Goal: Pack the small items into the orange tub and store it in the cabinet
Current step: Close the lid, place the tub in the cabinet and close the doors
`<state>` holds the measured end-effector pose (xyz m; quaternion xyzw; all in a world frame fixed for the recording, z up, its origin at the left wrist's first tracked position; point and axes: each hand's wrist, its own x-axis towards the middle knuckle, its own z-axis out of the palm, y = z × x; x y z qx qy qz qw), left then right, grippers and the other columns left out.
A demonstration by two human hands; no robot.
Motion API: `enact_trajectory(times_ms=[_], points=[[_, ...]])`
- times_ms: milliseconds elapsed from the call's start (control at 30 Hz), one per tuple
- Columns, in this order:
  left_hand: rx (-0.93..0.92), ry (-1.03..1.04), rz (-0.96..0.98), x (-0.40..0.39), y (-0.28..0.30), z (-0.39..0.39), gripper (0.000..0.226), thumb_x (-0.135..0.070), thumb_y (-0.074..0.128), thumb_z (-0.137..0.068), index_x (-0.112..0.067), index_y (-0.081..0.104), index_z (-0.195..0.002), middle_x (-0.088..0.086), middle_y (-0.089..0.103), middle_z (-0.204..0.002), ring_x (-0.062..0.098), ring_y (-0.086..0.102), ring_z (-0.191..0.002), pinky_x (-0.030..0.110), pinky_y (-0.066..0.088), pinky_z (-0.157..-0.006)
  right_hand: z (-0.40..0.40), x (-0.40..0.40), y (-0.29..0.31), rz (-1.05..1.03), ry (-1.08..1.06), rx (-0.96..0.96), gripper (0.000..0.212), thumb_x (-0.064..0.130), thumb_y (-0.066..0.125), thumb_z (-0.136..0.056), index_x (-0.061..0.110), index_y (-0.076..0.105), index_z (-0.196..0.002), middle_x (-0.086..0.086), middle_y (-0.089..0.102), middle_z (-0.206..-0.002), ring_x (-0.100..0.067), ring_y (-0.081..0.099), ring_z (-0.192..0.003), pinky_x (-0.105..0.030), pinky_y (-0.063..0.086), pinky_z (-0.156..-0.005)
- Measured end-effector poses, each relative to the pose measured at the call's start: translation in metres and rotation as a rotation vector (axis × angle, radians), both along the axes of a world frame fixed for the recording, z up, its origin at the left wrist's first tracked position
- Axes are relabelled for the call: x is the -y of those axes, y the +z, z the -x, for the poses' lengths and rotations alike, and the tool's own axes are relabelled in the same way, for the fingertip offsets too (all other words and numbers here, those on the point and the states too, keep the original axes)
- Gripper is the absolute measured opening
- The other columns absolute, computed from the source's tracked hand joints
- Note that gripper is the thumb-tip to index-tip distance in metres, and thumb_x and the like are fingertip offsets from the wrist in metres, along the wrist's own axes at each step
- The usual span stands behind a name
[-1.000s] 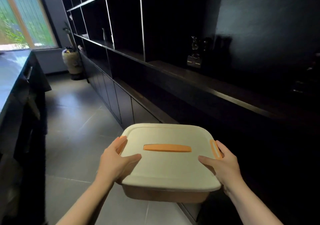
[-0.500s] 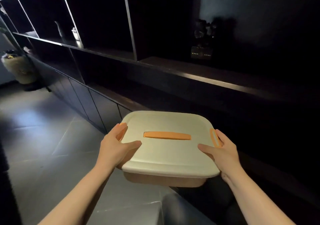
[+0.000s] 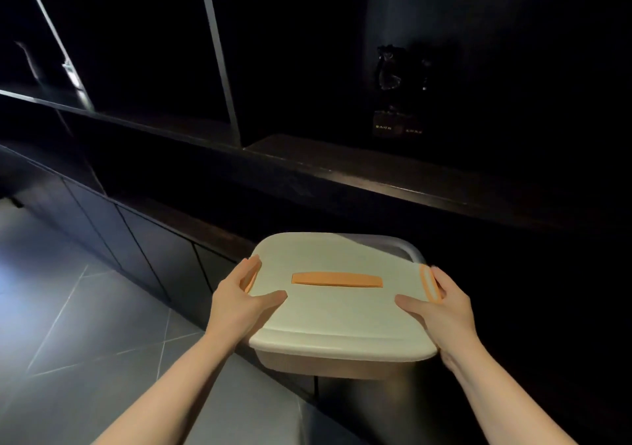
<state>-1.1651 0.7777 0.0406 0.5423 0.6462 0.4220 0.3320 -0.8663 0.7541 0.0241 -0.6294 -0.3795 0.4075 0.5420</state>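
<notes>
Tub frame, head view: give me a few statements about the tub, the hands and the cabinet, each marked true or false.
1. Both hands hold the tub, the left hand and right hand at opposite sides. True.
2. The cream lid is off. False: it sits on the tub.
3. The tub rests on the shelf. False: it is held in the air, below the shelf edge.
4. An orange handle strip lies along the lid's middle. True.

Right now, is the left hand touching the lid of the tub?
Touching. The head view shows the left hand gripping the tub's side, its thumb lying flat on the cream lid with no gap.
</notes>
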Motion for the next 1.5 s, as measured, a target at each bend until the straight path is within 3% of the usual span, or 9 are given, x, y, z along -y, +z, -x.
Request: enact_trajectory(times_ms=[167, 500, 733, 800, 933, 1000, 1067, 1167, 1500], points=[[-0.026, -0.006, -0.012, -0.059, -0.005, 0.012, 0.082, -0.03, 0.086, -0.06, -0.027, 0.05, -0.133, -0.007, 0.05, -0.14, 0.015, 0.049, -0.125, 0.041, 0.039, -0.107, 0.012, -0.054, -0.007, 0.013, -0.015, -0.047, 0.102, 0.005, 0.088, -0.061, 0.02, 0.035, -0.147, 0.005, 0.065, -0.105, -0.015, 0.064, -0.093, -0.031, 0.051, -0.08], [-0.053, -0.168, 0.033, -0.154, -0.036, 0.052, 0.086, -0.031, 0.087, -0.058, -0.027, 0.049, -0.134, -0.008, 0.049, -0.142, 0.014, 0.047, -0.127, 0.038, 0.041, -0.105, 0.057, -0.094, -0.036, 0.103, -0.185, -0.066, 0.101, 0.004, 0.086, -0.064, 0.022, 0.033, -0.148, -0.006, 0.062, -0.126, -0.025, 0.062, -0.109, -0.047, 0.051, -0.097], [-0.049, -0.256, 0.04, -0.214, -0.056, 0.061, 0.084, -0.032, 0.087, -0.059, -0.021, 0.049, -0.133, -0.004, 0.055, -0.132, 0.014, 0.052, -0.115, 0.027, 0.04, -0.091, 0.085, -0.118, -0.053, 0.102, -0.335, -0.046, 0.095, 0.009, 0.085, -0.067, 0.028, 0.036, -0.146, -0.001, 0.066, -0.113, -0.017, 0.065, -0.098, -0.035, 0.055, -0.084], [-0.03, -0.282, 0.038, -0.228, -0.058, 0.057, 0.079, -0.032, 0.087, -0.059, -0.021, 0.05, -0.128, -0.006, 0.058, -0.119, 0.016, 0.055, -0.112, 0.027, 0.042, -0.088, 0.085, -0.129, -0.051, 0.124, -0.361, -0.018, 0.092, 0.015, 0.085, -0.069, 0.028, 0.036, -0.146, -0.004, 0.064, -0.118, -0.021, 0.063, -0.104, -0.037, 0.052, -0.092], [-0.029, -0.275, -0.007, -0.237, -0.054, 0.05, 0.078, -0.033, 0.084, -0.064, -0.021, 0.045, -0.131, -0.011, 0.051, -0.114, 0.009, 0.048, -0.107, 0.028, 0.041, -0.091, 0.1, -0.131, -0.035, 0.305, -0.379, 0.326, 0.069, 0.037, 0.071, -0.083, 0.016, 0.042, -0.141, -0.009, 0.061, -0.116, -0.03, 0.057, -0.111, -0.043, 0.048, -0.097], [-0.121, -0.281, -0.18, -0.225, -0.052, 0.053, 0.056, -0.028, 0.078, -0.071, -0.019, 0.053, -0.121, -0.005, 0.055, -0.115, 0.016, 0.051, -0.11, 0.03, 0.041, -0.092, 0.122, -0.117, -0.038, 0.289, -0.422, 0.719, 0.045, 0.038, 0.058, -0.09, 0.009, 0.055, -0.125, -0.009, 0.06, -0.107, -0.031, 0.054, -0.11, -0.045, 0.043, -0.098], [-0.238, -0.397, -0.415, -0.205, -0.06, 0.055, 0.033, -0.025, 0.066, -0.082, -0.016, 0.06, -0.113, 0.002, 0.058, -0.118, 0.021, 0.05, -0.117, 0.034, 0.035, -0.102, 0.151, -0.1, -0.051, 0.159, -0.383, 0.947, 0.035, 0.035, 0.046, -0.097, 0.019, 0.057, -0.126, 0.003, 0.056, -0.122, -0.024, 0.045, -0.126, -0.044, 0.021, -0.116], [-0.39, -0.611, -0.515, -0.167, -0.078, 0.055, 0.031, -0.038, 0.041, -0.093, -0.03, 0.062, -0.115, -0.012, 0.055, -0.13, 0.008, 0.041, -0.127, 0.037, 0.015, -0.113, 0.183, -0.08, -0.066, 0.171, -0.292, 1.023, 0.045, 0.044, 0.022, -0.102, 0.034, 0.048, -0.137, 0.014, 0.037, -0.149, -0.007, 0.02, -0.144, -0.029, -0.017, -0.117], [-0.66, -0.748, -0.457, -0.181, -0.08, 0.049, 0.041, -0.045, 0.028, -0.095, -0.041, 0.051, -0.128, -0.018, 0.05, -0.137, 0.016, 0.043, -0.127, 0.038, 0.003, -0.11, 0.185, -0.089, -0.058, 0.297, -0.245, 1.175, 0.055, 0.049, 0.014, -0.098, 0.034, 0.037, -0.145, 0.011, 0.029, -0.156, -0.008, 0.013, -0.146, -0.031, -0.015, -0.117]])
